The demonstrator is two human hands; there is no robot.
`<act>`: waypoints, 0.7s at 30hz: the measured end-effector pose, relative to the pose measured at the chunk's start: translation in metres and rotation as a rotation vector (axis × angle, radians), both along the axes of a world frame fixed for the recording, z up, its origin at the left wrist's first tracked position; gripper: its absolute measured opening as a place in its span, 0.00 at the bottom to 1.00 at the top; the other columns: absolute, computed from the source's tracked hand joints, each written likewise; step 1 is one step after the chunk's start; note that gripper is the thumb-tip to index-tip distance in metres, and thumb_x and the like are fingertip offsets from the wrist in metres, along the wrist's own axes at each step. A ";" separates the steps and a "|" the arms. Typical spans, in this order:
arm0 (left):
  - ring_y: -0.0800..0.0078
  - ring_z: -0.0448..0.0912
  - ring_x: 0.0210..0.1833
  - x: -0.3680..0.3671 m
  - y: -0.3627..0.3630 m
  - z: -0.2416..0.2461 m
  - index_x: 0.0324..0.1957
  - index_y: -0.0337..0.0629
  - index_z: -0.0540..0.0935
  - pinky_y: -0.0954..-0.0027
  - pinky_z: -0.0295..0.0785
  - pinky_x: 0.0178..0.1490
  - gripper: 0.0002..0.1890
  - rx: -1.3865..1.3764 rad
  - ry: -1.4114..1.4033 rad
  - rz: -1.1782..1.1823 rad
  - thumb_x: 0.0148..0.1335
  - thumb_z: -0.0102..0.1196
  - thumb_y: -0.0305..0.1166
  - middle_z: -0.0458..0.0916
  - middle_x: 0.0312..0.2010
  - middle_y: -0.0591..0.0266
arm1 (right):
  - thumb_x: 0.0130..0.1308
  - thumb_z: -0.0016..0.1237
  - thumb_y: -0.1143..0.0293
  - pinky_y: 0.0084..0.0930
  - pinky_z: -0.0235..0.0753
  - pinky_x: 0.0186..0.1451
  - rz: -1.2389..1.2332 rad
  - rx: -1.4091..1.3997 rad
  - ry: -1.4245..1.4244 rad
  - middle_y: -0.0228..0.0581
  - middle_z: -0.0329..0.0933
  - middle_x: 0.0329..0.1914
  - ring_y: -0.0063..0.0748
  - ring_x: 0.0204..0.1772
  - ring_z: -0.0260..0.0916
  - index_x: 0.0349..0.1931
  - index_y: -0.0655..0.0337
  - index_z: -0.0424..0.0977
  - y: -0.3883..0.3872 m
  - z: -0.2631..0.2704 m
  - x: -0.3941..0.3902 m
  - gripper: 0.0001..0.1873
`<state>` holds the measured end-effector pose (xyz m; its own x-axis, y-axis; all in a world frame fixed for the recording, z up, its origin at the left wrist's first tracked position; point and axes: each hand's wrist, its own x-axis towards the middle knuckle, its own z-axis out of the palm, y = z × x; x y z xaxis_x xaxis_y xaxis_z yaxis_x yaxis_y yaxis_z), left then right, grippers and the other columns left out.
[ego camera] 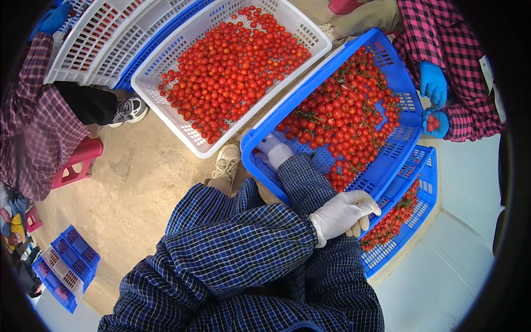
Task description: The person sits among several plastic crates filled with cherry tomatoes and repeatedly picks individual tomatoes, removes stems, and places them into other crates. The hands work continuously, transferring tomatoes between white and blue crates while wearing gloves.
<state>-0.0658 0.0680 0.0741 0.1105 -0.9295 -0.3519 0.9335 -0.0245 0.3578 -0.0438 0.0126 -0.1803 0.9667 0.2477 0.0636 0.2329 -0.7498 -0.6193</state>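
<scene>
My forearms cross over the near side of a blue plastic crate (pixel 398 141) of cherry tomatoes, many on green stems. In a white glove, my left hand (pixel 342 216) lies over my right sleeve, beside the crate's near rim. Its fingers curl, and any thing inside them is hidden. My right hand (pixel 271 149), gloved in white too, reaches into the crate's left corner, left of the cherry tomatoes (pixel 336 112). Shadow and blur hide its fingertips. Beyond stands a white plastic crate (pixel 166 124) with loose red cherry tomatoes (pixel 236 62).
Another blue crate (pixel 410 240) of stemmed tomatoes sits lower right. A co-worker's blue-gloved hand (pixel 435 124) holds tomatoes at right. At left, another person (pixel 41 137) sits on a red stool (pixel 83 159), near stacked white crates (pixel 95 41). More crates (pixel 68 265) stand lower left.
</scene>
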 end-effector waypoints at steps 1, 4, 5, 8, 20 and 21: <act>0.87 0.67 0.16 0.000 0.000 0.000 0.38 0.41 0.78 0.86 0.61 0.18 0.11 0.019 -0.020 0.007 0.67 0.43 0.34 0.73 0.19 0.69 | 0.59 0.45 0.70 0.32 0.74 0.44 -0.055 0.044 0.052 0.43 0.70 0.49 0.40 0.45 0.71 0.50 0.53 0.69 -0.004 0.019 -0.003 0.16; 0.87 0.67 0.16 -0.001 -0.002 0.000 0.39 0.41 0.78 0.86 0.62 0.18 0.11 0.015 -0.021 -0.006 0.67 0.43 0.34 0.74 0.20 0.69 | 0.61 0.49 0.69 0.19 0.71 0.30 -0.491 0.947 0.698 0.47 0.71 0.48 0.29 0.32 0.71 0.51 0.60 0.69 -0.023 0.074 -0.009 0.17; 0.87 0.68 0.16 -0.003 -0.003 0.001 0.39 0.41 0.78 0.86 0.63 0.19 0.11 0.012 -0.005 -0.022 0.67 0.43 0.34 0.74 0.21 0.70 | 0.62 0.49 0.67 0.16 0.69 0.28 -0.519 1.238 0.720 0.49 0.70 0.48 0.27 0.28 0.70 0.52 0.61 0.67 -0.033 0.090 -0.013 0.19; 0.88 0.68 0.16 -0.006 -0.004 0.005 0.39 0.41 0.78 0.86 0.63 0.19 0.11 -0.017 -0.041 -0.052 0.67 0.43 0.35 0.74 0.21 0.71 | 0.62 0.48 0.65 0.16 0.69 0.28 -0.322 1.623 0.674 0.52 0.70 0.49 0.27 0.29 0.70 0.56 0.62 0.63 -0.046 0.130 -0.015 0.22; 0.82 0.75 0.34 0.105 0.059 0.025 0.43 0.38 0.76 0.81 0.70 0.36 0.10 0.080 -0.529 0.553 0.61 0.43 0.22 0.77 0.39 0.63 | 0.61 0.50 0.69 0.21 0.72 0.39 -0.535 0.871 0.298 0.38 0.72 0.45 0.23 0.37 0.70 0.58 0.61 0.62 0.022 0.170 0.095 0.24; 0.81 0.75 0.34 0.122 0.073 0.002 0.43 0.38 0.76 0.81 0.71 0.37 0.11 0.067 -0.574 0.639 0.60 0.43 0.22 0.78 0.38 0.63 | 0.61 0.50 0.69 0.24 0.72 0.43 -0.547 0.733 0.124 0.39 0.73 0.44 0.26 0.38 0.71 0.56 0.62 0.65 0.027 0.162 0.095 0.22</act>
